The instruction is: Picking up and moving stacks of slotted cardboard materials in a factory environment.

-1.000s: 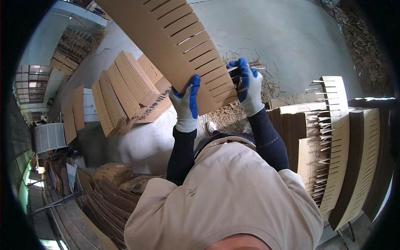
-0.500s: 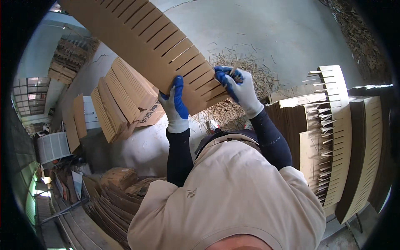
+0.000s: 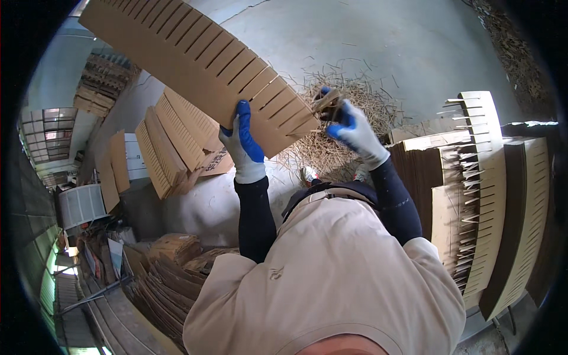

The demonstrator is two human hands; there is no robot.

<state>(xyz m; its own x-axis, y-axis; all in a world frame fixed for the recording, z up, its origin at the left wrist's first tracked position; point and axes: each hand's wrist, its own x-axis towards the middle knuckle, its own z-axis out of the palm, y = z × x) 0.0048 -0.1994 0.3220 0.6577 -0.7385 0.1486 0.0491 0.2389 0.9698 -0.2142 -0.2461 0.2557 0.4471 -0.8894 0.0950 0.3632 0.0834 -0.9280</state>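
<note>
A long brown cardboard sheet [image 3: 207, 77], cut with a row of slots along its far edge, stretches from the upper left to in front of me. My left hand [image 3: 244, 145], in a white glove with blue coating, grips its near edge, thumb lying over the face. By the sheet's right end is my right hand [image 3: 352, 127], gloved alike, thumb and fingers spread apart. Some blurred cardboard strips [image 3: 327, 102] show at its fingers; whether they still touch the glove is hard to make out.
Loose cardboard strips [image 3: 355, 97] lie heaped on the floor beyond my feet. Stacks of slotted cardboard [image 3: 515, 219] stand at the right, with strips sticking out of one sheet [image 3: 482, 177]. More slotted stacks [image 3: 177, 139] are at the left. Flattened cardboard [image 3: 171, 290] leans at lower left.
My right hand has moved slightly right and nearer, off the sheet's slotted edge, and its fingers have spread from around the strips. The sheet has shifted a little left and nearer in my left hand.
</note>
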